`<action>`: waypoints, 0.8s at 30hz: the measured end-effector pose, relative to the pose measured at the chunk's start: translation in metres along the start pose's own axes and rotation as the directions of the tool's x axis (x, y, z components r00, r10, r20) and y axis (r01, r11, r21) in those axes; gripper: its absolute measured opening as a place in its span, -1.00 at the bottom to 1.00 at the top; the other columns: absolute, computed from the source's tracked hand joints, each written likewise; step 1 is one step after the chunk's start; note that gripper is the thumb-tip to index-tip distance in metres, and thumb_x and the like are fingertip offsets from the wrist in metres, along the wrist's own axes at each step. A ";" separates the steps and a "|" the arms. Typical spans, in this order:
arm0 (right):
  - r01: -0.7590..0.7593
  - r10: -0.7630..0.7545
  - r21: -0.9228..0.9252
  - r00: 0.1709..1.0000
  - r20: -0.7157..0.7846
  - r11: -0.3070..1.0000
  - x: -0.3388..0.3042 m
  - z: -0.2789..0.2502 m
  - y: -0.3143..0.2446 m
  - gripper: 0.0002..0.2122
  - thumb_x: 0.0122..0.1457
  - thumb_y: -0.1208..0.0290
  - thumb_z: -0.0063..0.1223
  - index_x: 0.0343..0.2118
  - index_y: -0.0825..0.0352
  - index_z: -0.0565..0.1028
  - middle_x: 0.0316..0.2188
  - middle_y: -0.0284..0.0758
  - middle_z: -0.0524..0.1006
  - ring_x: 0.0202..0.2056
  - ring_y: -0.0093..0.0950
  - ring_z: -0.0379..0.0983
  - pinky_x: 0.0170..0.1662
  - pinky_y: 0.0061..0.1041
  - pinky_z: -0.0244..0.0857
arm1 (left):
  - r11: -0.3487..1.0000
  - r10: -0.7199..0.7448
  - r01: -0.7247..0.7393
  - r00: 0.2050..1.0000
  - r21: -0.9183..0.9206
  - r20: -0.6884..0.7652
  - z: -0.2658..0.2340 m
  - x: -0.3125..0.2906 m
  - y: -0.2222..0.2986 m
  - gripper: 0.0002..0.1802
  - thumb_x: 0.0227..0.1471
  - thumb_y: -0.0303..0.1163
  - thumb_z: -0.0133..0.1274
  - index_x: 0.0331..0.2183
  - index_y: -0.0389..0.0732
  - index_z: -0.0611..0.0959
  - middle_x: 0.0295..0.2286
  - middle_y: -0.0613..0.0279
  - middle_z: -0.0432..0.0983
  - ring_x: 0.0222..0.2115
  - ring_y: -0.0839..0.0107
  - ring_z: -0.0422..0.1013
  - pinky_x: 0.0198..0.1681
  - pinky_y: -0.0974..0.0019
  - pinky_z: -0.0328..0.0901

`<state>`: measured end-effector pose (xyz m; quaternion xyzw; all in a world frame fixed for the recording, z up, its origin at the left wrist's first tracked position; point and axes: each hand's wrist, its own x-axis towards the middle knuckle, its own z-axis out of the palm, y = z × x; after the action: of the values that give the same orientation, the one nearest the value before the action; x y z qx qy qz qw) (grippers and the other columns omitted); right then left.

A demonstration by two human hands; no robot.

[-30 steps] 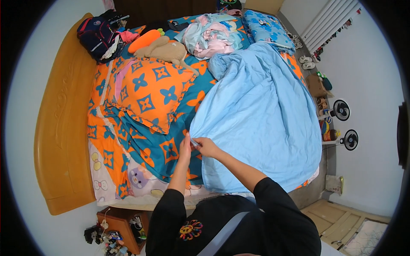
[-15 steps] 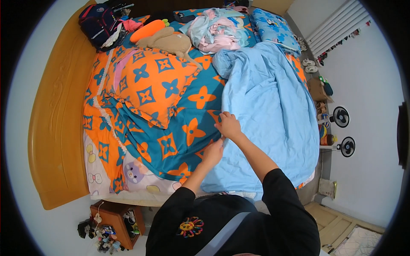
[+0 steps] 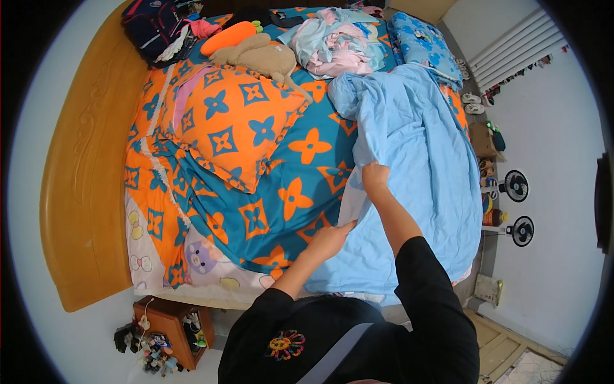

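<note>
A light blue sheet (image 3: 422,153) lies spread over the right half of the bed. My right hand (image 3: 375,176) pinches its left edge partway up the bed and lifts it a little. My left hand (image 3: 331,238) grips the same edge lower down, near the foot side. Under the sheet lies a teal and orange flower-patterned cover (image 3: 288,185). An orange pillow (image 3: 233,125) in the same pattern rests to the left of both hands.
A wooden headboard (image 3: 83,192) curves along the left. A tan plush toy (image 3: 259,57), a pile of clothes (image 3: 332,41) and a blue printed pillow (image 3: 425,45) lie at the far end. A small wooden nightstand (image 3: 169,326) stands lower left; two fans (image 3: 515,185) stand right.
My hands have moved apart along the sheet's left edge: the right hand has slid farther up the bed, the left stays lower. More of the patterned cover shows.
</note>
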<state>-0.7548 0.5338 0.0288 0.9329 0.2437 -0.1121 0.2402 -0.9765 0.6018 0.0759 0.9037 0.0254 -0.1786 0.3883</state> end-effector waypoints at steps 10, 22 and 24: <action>0.233 -0.040 0.968 0.972 -0.231 0.088 0.049 -0.100 -0.072 -0.81 0.15 0.33 -0.06 -0.32 0.38 0.43 -0.51 -0.13 0.48 -0.45 -0.24 0.42 -0.35 -0.33 0.27 | 0.944 -0.218 0.092 0.896 -0.317 -0.388 -0.031 -0.015 -0.082 -0.64 0.11 -0.27 -0.13 -0.08 -0.23 0.42 -0.49 -0.21 0.47 -0.47 -0.15 0.41 -0.42 -0.02 0.30; 0.411 -0.162 0.854 0.864 -0.476 -0.318 0.066 -0.183 -0.188 -0.66 0.19 0.41 -0.21 0.02 0.36 0.30 -0.06 -0.05 0.40 -0.01 -0.17 0.31 0.03 -0.42 0.16 | 0.850 -0.486 0.056 0.467 -0.524 -0.739 -0.089 -0.021 -0.190 -0.62 0.17 -0.28 -0.21 -0.50 -0.43 0.40 -0.59 -0.18 0.35 -0.54 -0.09 0.29 -0.47 0.11 0.18; 0.500 -0.177 0.849 0.832 -0.525 -0.168 0.068 -0.160 -0.202 -0.63 0.18 0.42 -0.21 0.06 0.37 0.26 0.02 -0.03 0.31 0.06 -0.15 0.22 0.10 -0.41 0.10 | 0.852 -0.485 0.063 0.464 -0.519 -0.741 -0.093 -0.020 -0.206 -0.63 0.16 -0.30 -0.22 -0.52 -0.43 0.39 -0.61 -0.16 0.34 -0.56 -0.08 0.27 -0.47 0.12 0.17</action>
<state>-0.7849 0.7963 0.0651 0.7121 0.3502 -0.2043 -0.5731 -1.0053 0.8134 -0.0011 0.7481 0.3995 0.2365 0.4742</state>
